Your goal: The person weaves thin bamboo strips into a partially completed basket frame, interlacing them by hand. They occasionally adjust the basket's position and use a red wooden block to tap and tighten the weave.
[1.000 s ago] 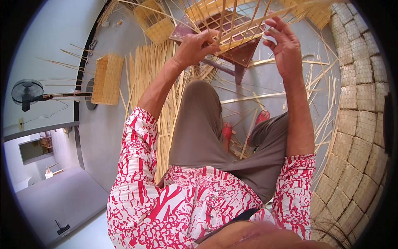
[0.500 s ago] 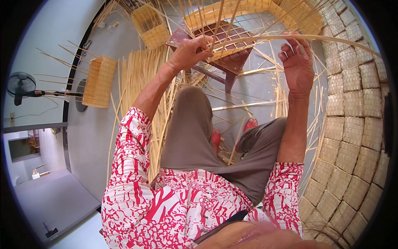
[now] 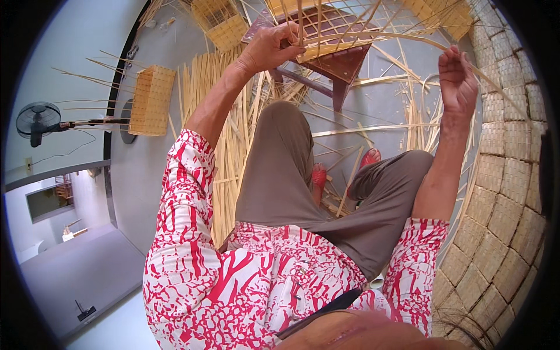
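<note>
A half-woven basket [image 3: 350, 42] of pale bamboo-like strips rests on a dark red wooden stool [image 3: 337, 74], its upright strips sticking out past the upper edge of the view. At its near left corner my left hand [image 3: 269, 49] is closed, thumb and fingers pinching the weave. From there a long flat strip [image 3: 408, 37] arches off to the right. My right hand [image 3: 458, 84] is closed around that strip well beyond the basket, with the strip's tail hanging past it on the right.
Loose strips [image 3: 224, 181] cover the floor left of my legs, and more are scattered at right. Woven baskets stand at left [image 3: 153, 100], at the back [image 3: 221, 24] and at far right [image 3: 440, 16]. Stacked woven pieces [image 3: 499, 192] line the right side. A fan [image 3: 38, 119] stands far left.
My right hand has moved outward to the right along the strip, its fingers going from loosely spread to closed on it. My left hand keeps its hold at the basket corner. The view has shifted slightly.
</note>
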The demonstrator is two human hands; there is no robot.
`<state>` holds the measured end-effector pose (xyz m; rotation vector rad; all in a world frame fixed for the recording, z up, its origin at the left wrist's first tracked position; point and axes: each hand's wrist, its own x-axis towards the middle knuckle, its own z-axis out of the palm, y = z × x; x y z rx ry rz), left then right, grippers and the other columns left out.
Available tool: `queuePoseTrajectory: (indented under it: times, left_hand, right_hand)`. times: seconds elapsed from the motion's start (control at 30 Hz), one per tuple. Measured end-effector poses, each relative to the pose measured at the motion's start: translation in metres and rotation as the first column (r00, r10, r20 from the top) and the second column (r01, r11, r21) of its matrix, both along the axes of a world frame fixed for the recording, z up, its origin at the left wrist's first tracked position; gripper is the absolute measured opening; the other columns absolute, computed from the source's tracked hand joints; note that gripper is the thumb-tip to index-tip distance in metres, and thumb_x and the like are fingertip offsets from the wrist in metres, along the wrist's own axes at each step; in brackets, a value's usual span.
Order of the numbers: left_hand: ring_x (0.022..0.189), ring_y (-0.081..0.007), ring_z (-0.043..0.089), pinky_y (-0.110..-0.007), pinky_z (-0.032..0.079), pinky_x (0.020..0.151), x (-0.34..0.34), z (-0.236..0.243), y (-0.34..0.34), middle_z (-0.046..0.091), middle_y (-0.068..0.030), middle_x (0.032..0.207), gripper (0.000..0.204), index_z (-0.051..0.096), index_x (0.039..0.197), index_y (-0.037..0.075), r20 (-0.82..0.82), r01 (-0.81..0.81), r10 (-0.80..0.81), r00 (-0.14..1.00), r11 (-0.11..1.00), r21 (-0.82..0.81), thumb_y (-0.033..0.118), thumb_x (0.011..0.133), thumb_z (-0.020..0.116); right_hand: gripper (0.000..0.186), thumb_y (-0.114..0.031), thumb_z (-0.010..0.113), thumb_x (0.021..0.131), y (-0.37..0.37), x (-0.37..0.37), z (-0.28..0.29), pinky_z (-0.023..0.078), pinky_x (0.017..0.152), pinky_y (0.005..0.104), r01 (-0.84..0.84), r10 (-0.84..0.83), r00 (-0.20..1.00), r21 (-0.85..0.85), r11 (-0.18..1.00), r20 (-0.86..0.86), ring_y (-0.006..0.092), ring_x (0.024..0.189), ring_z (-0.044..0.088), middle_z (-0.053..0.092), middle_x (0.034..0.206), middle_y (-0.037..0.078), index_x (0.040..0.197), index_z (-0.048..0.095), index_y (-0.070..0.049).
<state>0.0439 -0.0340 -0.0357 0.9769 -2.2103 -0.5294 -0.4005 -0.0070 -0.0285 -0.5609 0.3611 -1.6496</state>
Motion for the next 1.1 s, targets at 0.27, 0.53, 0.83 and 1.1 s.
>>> queuePoseTrajectory:
  times: [0.27,0.53,0.83,1.1]
  left_hand:
    - [0.062,-0.0019,0.059,-0.021,0.049,0.057,-0.017,0.012,0.021,0.063,0.0036,0.069,0.015,0.068,0.097,0.007,0.044,-0.157,0.157,0.987,0.987,-0.021,0.016,0.088,0.076]
    - [0.063,-0.0057,0.059,-0.023,0.047,0.054,-0.019,-0.017,0.023,0.068,-0.0013,0.080,0.015,0.073,0.100,0.005,-0.343,-0.125,0.172,0.923,0.980,0.155,0.015,0.089,0.076]
    - [0.069,-0.0028,0.060,-0.019,0.049,0.058,-0.014,-0.007,0.027,0.070,0.0024,0.082,0.018,0.073,0.102,0.005,-0.211,-0.110,0.132,0.968,0.988,0.111,0.013,0.087,0.079]
    - [0.068,-0.0050,0.061,-0.021,0.048,0.057,-0.008,-0.012,0.072,0.070,-0.0025,0.099,0.040,0.059,0.121,0.009,-0.541,-0.352,0.299,0.786,0.936,0.005,0.011,0.086,0.078]
  right_hand:
    - [0.017,-0.003,0.056,0.093,-0.060,0.000,-0.098,0.058,0.078,0.0425,0.104,-0.164,0.982,0.472,0.876,0.089,0.0311,0.086,0.069,0.069,0.098,0.023,0.101,0.063,0.011]
    - [0.019,-0.005,0.062,0.095,-0.060,0.021,-0.091,0.059,0.078,0.0381,-0.276,0.271,0.961,0.236,0.932,0.052,0.0283,0.088,0.069,0.070,0.103,0.022,0.108,0.062,0.009]
    - [0.020,-0.006,0.058,0.098,-0.070,0.052,-0.070,0.062,0.087,0.0412,-0.004,0.069,0.988,0.423,0.906,-0.139,0.0310,0.095,0.071,0.069,0.104,0.025,0.109,0.060,0.010]
    - [0.017,-0.008,0.062,0.097,-0.057,0.056,-0.062,0.062,0.086,0.0373,-0.146,0.195,0.974,0.341,0.929,-0.113,0.0272,0.094,0.071,0.071,0.103,0.020,0.106,0.062,0.006]
